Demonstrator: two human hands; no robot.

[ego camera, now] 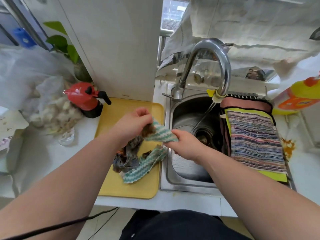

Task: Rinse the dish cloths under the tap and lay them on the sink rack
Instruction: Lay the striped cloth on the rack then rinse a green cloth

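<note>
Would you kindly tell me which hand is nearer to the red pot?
Left. The left hand is over the yellow tray, right of the red pot; the right hand is farther off, over the sink.

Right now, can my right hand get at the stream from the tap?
Probably yes: the right hand, pinching the green striped cloth, is over the sink, and nothing stands between it and the stream.

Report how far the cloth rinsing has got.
Done: a striped cloth lies on the rack over the sink. In hand: left hand and right hand grip a green cloth beside the running tap, not yet under it. Remaining: a pile of dirty cloths on the yellow tray.
</note>
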